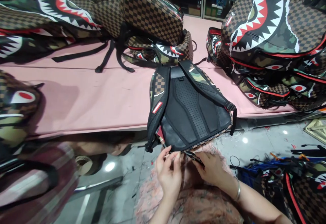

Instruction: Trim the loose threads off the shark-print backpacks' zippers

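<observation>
A backpack (189, 112) lies back-panel up on the table's near edge, its black padded straps toward me and its bottom edge overhanging. At that bottom edge my left hand (169, 168) is closed, thumb and fingers pinching the seam. My right hand (210, 166) is closed around small black thread snips (195, 157), whose tips point left at the seam close to my left fingertips. Whether a thread lies between the blades is too small to tell.
Checkered shark-mouth backpacks (152, 12) are heaped at the back left of the pink table (102, 98), with another pile (275, 34) at right. More bags (292, 186) sit low at right. At left, a person's plaid garment (38, 186) and arm show.
</observation>
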The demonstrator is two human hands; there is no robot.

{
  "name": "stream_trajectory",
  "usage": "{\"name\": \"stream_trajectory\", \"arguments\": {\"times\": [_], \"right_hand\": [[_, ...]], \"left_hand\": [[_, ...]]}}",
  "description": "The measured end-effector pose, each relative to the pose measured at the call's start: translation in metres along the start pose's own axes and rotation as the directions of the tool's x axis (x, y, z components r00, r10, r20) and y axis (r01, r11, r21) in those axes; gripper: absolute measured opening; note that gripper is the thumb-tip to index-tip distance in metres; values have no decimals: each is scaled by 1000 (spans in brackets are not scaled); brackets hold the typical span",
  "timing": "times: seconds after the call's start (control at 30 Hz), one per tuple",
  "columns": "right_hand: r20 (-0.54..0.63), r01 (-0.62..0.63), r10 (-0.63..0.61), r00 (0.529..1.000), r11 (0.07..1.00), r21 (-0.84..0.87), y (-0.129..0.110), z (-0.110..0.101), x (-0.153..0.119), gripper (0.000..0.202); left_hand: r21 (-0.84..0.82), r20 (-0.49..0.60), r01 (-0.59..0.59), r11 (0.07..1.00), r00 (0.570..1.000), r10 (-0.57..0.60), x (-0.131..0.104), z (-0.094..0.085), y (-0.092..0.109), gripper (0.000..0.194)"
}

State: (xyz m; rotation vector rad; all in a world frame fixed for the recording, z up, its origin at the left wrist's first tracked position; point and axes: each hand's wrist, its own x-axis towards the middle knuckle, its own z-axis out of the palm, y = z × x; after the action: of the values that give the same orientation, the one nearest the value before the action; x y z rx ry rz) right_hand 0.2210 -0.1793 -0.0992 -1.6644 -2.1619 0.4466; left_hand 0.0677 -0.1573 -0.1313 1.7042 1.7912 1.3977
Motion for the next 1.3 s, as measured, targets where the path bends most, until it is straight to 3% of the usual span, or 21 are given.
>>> {"name": "stream_trajectory", "arguments": {"times": [0.1, 0.2, 0.57, 1.0, 1.2, 1.3], "right_hand": [[2, -3, 3, 1000, 1000, 7, 0, 2, 0, 15], [17, -1, 1, 1000, 1000, 13, 0, 4, 2, 13], [45, -12, 12, 999, 1000, 0, -1, 4, 4, 18], [-10, -14, 13, 1000, 995, -96, -10, 4, 4, 15], [-78, 35, -23, 997, 987, 156, -2, 14, 3, 17], [-78, 15, 6, 997, 963, 271, 1, 15, 4, 15]], "left_hand": [[144, 14, -169, 975, 985, 169, 1, -5, 1, 16], [221, 8, -253, 942, 966, 257, 4, -7, 5, 13], [286, -44, -324, 902, 936, 350, 6, 3, 10, 6], [295, 19, -236, 926, 970, 241, 10, 7, 8, 6], [104, 29, -216, 971, 976, 214, 12, -5, 3, 6], [40, -26, -135, 990, 990, 136, 16, -15, -2, 7]]}}
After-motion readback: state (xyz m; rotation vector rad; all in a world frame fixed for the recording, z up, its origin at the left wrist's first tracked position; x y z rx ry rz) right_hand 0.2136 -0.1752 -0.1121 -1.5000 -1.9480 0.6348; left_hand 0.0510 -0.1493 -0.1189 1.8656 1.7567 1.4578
